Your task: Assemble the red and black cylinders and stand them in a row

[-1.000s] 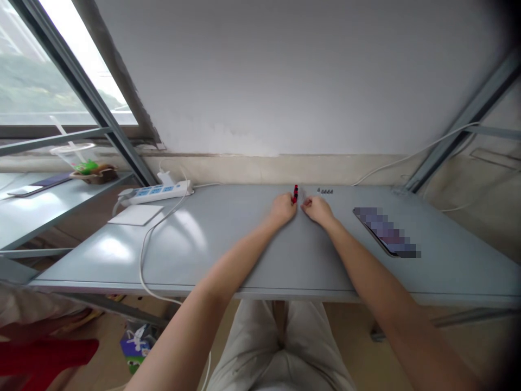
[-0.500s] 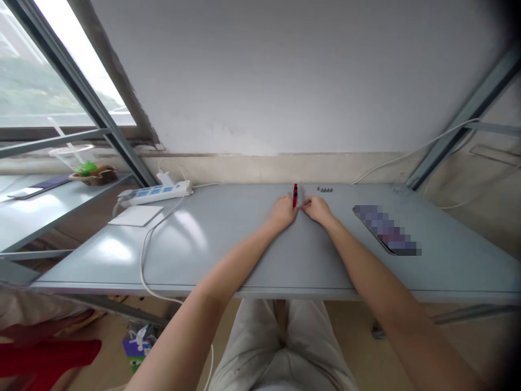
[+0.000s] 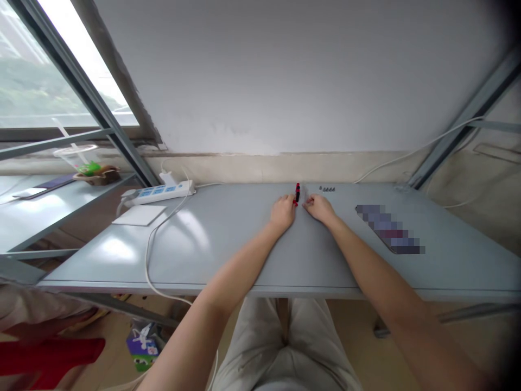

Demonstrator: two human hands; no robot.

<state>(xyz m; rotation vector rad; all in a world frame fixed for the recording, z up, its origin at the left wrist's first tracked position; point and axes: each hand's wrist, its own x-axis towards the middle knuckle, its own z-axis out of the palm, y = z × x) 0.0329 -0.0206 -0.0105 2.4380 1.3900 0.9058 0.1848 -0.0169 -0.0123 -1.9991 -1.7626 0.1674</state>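
Near the smooth grey surface's (image 3: 232, 217) far edge, the left hand (image 3: 283, 213) is gripping the near end of a slender red-and-black object (image 3: 297, 191), its long axis pointing edgeward. Rightward, the right hand (image 3: 319, 208) is bending its fingers beside a translucent piece (image 3: 303, 194); grip cannot be confirmed.

A slim red-and-black item (image 3: 297, 193) extends near to far by the worktop's (image 3: 244, 233) far side, just left of a blurred clear piece (image 3: 303, 194).

pale wall (image 3: 285, 70) (scuffed near its base), bright window (image 3: 32, 81) at left, grey desk (image 3: 232, 222), tan floor (image 3: 378, 364)
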